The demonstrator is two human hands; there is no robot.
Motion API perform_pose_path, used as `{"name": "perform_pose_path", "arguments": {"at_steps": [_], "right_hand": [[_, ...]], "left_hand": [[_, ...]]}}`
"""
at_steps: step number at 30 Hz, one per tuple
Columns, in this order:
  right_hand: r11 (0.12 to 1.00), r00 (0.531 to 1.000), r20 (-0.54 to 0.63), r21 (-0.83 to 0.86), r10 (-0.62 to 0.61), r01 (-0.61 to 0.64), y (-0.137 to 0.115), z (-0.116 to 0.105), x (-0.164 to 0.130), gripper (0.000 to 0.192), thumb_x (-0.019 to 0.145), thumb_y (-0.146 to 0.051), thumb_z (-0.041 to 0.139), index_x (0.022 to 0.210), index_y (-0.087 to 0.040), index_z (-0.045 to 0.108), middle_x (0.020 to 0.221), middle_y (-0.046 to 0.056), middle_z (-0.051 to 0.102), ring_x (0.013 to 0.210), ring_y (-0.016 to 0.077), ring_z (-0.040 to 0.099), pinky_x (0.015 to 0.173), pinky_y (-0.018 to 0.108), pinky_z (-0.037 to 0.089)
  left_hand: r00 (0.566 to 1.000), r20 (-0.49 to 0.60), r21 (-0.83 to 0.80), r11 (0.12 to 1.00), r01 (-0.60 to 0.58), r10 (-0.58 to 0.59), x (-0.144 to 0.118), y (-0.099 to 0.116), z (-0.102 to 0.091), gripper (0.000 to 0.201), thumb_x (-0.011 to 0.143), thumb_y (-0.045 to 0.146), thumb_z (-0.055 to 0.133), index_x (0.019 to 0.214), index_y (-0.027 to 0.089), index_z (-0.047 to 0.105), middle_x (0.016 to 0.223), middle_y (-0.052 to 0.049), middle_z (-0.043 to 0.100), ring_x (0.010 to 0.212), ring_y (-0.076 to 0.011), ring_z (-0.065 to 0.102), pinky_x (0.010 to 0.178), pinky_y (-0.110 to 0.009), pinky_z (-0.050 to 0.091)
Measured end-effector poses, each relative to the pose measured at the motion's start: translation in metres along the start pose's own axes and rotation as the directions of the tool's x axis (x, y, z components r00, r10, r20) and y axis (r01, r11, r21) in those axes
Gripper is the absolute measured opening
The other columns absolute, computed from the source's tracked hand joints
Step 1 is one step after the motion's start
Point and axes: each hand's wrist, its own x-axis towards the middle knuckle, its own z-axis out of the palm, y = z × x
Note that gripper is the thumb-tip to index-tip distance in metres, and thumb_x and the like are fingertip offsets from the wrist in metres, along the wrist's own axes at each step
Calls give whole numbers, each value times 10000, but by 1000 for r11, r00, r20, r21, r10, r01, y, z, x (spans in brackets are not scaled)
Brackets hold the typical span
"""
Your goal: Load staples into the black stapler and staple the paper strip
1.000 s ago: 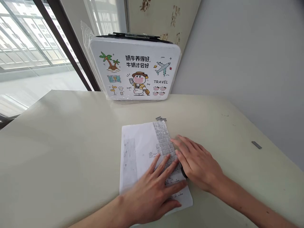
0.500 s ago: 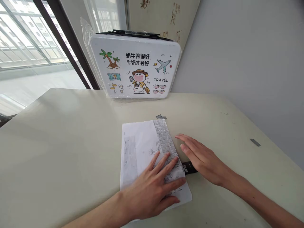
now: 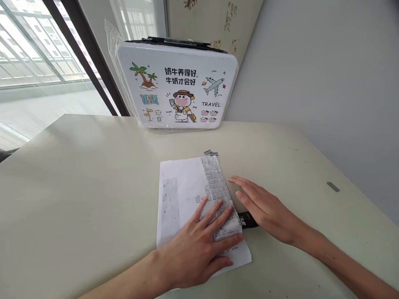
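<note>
The left hand lies flat and open on a folded sheet of printed paper, palm down, its fingers spread across the folded-over flap that carries a dense grey printed grid; it presses the sheet to the table and grasps nothing. The right hand is likewise open and flat, resting on the table just beside the sheet's right edge, fingers pointing away from the person, closed on nothing. Between the two hands, partly hidden under the right palm, a small black object pokes out at the paper's edge; it may be a stapler, though too little of it shows to be sure. The paper sits near the middle of the cream table, its right side already folded over along a slanted crease, so the folding looks done or nearly so, with the flap pressed down; whether the layers have been fastened cannot be told, and no staple is visible in the sheet. Just past the far corner of the paper lies a short strip of staples, and another small grey strip rests well apart on the right. At the far edge of the table stands a white cartoon-printed case wrapped in clear plastic, against the window and wall.
</note>
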Motion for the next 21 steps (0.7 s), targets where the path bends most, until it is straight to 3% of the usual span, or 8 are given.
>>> {"name": "perform_pose_path", "arguments": {"at_steps": [4, 7, 13, 21], "right_hand": [[1000, 1000, -15, -14, 2, -2, -1, 4, 1, 516, 1106, -528, 238, 1539, -369, 468, 1636, -20, 470, 1525, 259, 420, 1213, 537, 435], [992, 999, -52, -123, -9, 3, -3, 13, 2, 508, 1107, -495, 242, 1535, -358, 478, 1626, -3, 484, 1512, 270, 436, 1187, 546, 455], [912, 977, -185, -409, -109, 24, -11, 33, 6, 490, 1084, -327, 303, 1523, -295, 518, 1606, 87, 496, 1493, 305, 444, 1187, 558, 414], [869, 978, -168, -494, -125, 26, -9, 39, 7, 545, 1049, -250, 358, 1583, -321, 441, 1647, 94, 443, 1508, 357, 414, 1171, 636, 390]], "left_hand": [[999, 37, 16, 1000, 0, -1, 0, 1, 0, 621, 1008, 382, 657, 1587, 310, 444, 1743, -72, 190, 1603, -366, 138, 1291, -637, 95], [999, 44, 14, 1000, 3, -4, 0, 1, 1, 679, 1011, 419, 647, 1618, 252, 392, 1736, -111, 202, 1603, -374, 126, 1289, -640, 90], [1000, 12, -42, 999, -18, 18, 0, 1, -3, 610, 958, 364, 732, 1531, 313, 529, 1744, -81, 182, 1594, -397, 148, 1287, -637, 125], [1000, 19, -58, 998, -12, 13, 0, 0, -5, 563, 955, 347, 740, 1493, 327, 577, 1738, -84, 214, 1586, -401, 193, 1287, -629, 146]]}}
